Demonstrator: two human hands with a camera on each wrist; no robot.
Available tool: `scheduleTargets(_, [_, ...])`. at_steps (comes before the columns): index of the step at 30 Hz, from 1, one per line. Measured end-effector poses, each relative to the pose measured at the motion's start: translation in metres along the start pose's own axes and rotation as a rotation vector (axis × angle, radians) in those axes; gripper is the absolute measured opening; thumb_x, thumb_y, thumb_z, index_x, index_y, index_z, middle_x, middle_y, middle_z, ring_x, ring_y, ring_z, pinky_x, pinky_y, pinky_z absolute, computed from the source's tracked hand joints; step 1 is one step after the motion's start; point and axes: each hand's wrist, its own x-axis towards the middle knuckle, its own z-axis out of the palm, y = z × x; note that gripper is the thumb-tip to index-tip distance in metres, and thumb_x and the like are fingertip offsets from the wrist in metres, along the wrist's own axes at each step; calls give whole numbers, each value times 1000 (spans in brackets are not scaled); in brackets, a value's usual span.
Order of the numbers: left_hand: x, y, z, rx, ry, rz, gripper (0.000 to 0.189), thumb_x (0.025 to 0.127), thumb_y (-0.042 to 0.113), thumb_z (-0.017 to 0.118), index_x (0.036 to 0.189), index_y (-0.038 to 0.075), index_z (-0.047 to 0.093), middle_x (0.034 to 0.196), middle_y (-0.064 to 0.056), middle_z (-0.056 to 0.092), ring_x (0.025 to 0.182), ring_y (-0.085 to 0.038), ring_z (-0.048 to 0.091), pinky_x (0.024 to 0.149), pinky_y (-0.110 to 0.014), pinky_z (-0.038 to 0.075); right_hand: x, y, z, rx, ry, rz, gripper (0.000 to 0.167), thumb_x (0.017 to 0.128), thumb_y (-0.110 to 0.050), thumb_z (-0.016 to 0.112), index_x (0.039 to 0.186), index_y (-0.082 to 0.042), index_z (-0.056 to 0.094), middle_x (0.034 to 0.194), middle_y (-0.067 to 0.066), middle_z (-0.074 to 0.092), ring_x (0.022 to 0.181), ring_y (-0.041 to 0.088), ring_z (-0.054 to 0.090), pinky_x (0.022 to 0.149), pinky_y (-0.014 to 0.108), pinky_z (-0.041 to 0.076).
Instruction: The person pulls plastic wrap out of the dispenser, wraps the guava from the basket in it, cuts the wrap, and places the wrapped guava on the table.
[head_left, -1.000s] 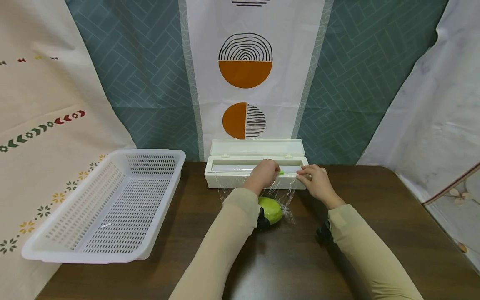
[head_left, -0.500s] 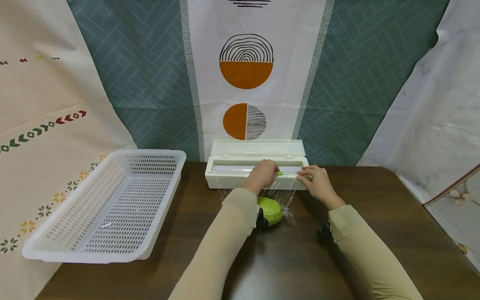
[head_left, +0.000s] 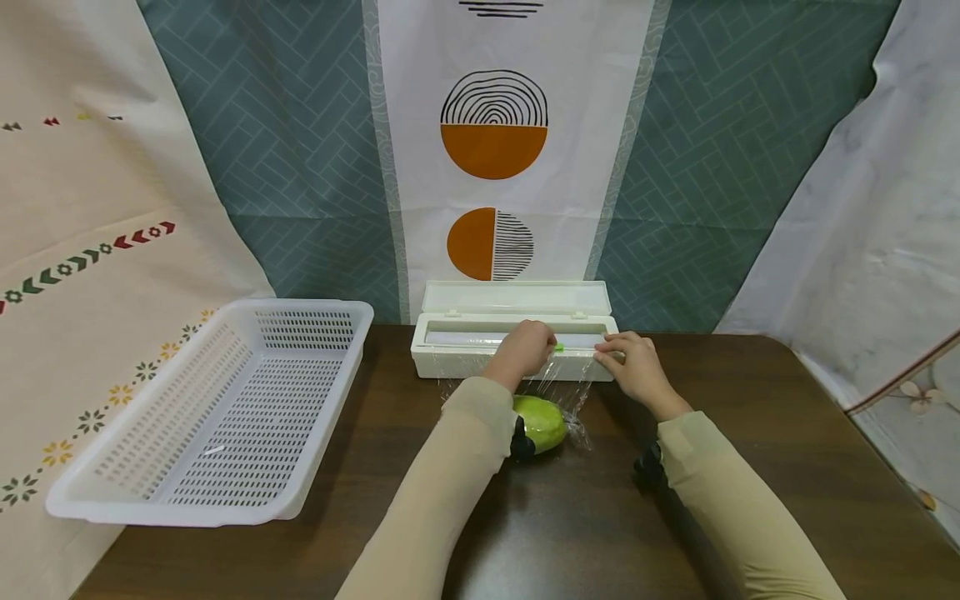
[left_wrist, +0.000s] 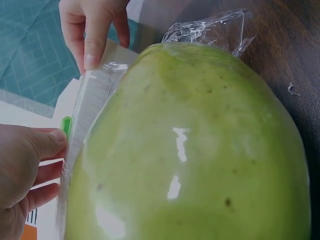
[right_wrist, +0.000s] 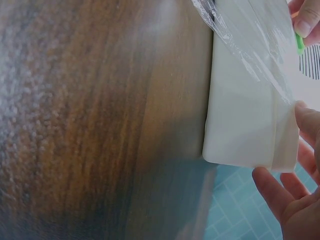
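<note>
Green slider (left_wrist: 66, 125) pinched by left hand (head_left: 521, 350); right hand (head_left: 636, 365) grips white box (head_left: 450, 363) at end, thumb and fingers apart.

Left of the green fruit (head_left: 545, 425), a long left sleeve (head_left: 438, 492) is looking plain and pale beige; right of the fruit, a matching right sleeve (head_left: 735, 492) is showing soft creases. A small black device (head_left: 521, 442) is jutting from the first, a second black device (head_left: 648, 468) from the other.

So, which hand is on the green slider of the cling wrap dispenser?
The left hand, its thumb against the green slider; the right hand instead holds the right end of the cling wrap dispenser.
</note>
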Motion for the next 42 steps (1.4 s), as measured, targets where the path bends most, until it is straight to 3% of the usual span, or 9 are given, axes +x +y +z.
scheduleTargets(31, [-2,-5,-1,21,18,-5,27,98,14,49,118,10,67,122,-2,65,115,-16,59,97,-28,47,1,0,-1,-8,11,-27,25,88,-15,65,106,3,69,122,25,59,114,41,49,99,53,31])
scheduleTargets(42, [-2,-6,0,12,20,-18,26,98,14,48,115,10,68,117,-3,67,102,-15,62,92,-29,50,0,-1,-1,-4,5,-20,25,89,-15,65,107,2,69,123,24,58,113,41,48,97,52,32])
